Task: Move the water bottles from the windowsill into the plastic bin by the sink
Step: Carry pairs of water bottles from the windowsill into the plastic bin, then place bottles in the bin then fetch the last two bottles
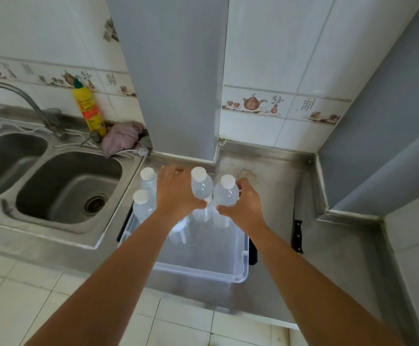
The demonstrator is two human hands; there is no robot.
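Bottles (201, 187) in bin (203, 265), lower bodies hidden by hands.

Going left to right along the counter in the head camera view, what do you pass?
Faucet → sink → yellow bottle → pink cloth → plastic bin holding the water bottles → knife.

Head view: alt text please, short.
Two bare hands, left hand and right hand, each grip a white-capped water bottle over a clear plastic bin that holds more bottles, on a steel counter right of a double sink.
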